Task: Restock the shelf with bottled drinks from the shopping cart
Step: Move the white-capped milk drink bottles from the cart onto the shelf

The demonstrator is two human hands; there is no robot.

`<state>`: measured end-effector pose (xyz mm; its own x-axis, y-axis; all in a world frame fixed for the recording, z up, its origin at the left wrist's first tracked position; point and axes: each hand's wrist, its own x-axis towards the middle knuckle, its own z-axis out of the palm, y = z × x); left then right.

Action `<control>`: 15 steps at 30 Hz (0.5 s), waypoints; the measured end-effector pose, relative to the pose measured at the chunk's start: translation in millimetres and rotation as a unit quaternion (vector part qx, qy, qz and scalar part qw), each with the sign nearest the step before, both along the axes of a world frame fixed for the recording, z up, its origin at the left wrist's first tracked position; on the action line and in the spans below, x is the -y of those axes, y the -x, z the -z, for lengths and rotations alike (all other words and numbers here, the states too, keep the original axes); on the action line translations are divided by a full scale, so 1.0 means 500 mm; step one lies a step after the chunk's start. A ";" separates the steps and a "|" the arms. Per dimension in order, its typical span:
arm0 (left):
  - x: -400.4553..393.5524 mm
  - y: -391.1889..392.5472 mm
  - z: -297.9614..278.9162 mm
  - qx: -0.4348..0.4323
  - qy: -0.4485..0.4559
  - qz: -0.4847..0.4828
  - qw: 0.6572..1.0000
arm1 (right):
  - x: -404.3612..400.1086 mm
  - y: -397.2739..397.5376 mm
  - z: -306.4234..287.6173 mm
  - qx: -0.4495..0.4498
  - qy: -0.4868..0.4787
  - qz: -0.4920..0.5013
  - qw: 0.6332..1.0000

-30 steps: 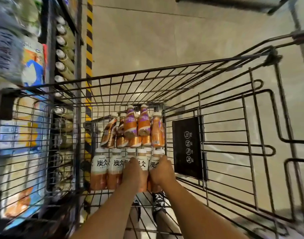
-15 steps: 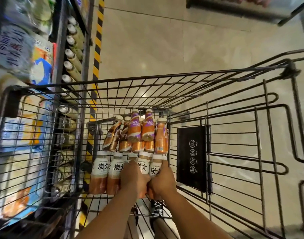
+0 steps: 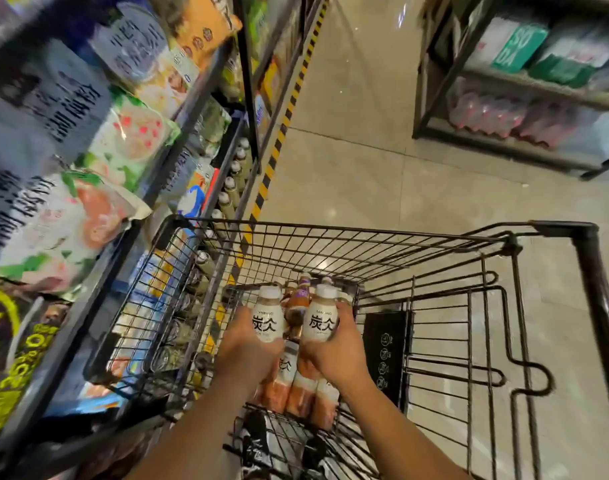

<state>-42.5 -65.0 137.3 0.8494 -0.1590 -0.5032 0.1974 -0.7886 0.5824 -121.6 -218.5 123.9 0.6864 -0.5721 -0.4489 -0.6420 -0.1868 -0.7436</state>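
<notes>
1. Bottled drinks with white tops and black writing were in both hands, above the inside of the shopping cart [image 3: 365, 233].
2. The left hand [image 3: 246, 348] had its fingers curled around 1 white-capped bottle [image 3: 266, 318]. The bottle stood almost upright, with its cap pointing up and away from the person.
3. The right hand [image 3: 337, 351] had its fingers curled around a second bottle [image 3: 322, 315] of the same kind. It was also almost upright.
4. The 2 held bottles were close beside each other but not touching. A darker brown bottle with a purple label [image 3: 300, 299] showed in the gap between them, farther down in the cart.
5. More bottles of the white and orange kind [image 3: 298, 389] stood on the cart's wire floor, just under the 2 hands. Their lower halves looked orange.
6. A black sign with small white round pictures [image 3: 386, 355] hung on the inside of the cart, to the right of the right hand.
7. The shelf [image 3: 206, 98] was on the left, right next to the cart. It held bags of snacks [image 3: 123, 133] on the upper levels.
8. A row of bottles with pale caps [image 3: 232, 185] lay low on that shelf, near the front left corner of the cart.
9. A yellow and black striped line [image 3: 279, 140] ran along the floor by the shelf.
10. Another shelf [image 3: 524, 81] with pink bottles stood across the aisle, far from the cart.
</notes>
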 end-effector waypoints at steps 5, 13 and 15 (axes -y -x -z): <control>-0.046 0.001 -0.179 0.089 0.041 -0.065 0.993 | -0.011 -0.029 -0.192 0.080 0.007 -0.036 0.996; -0.158 0.039 -0.486 0.233 0.038 -0.147 0.961 | -0.108 -0.053 -0.488 0.224 0.031 -0.132 0.965; -0.197 0.056 -0.555 0.262 0.048 -0.167 0.949 | -0.140 -0.054 -0.553 0.256 0.027 -0.153 0.954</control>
<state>-70.5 33.7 415.0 0.9902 0.1398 0.0058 0.0904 -0.6711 0.7358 -94.5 -148.4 400.2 0.9465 -0.3223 0.0139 -0.1067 -0.3535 -0.9293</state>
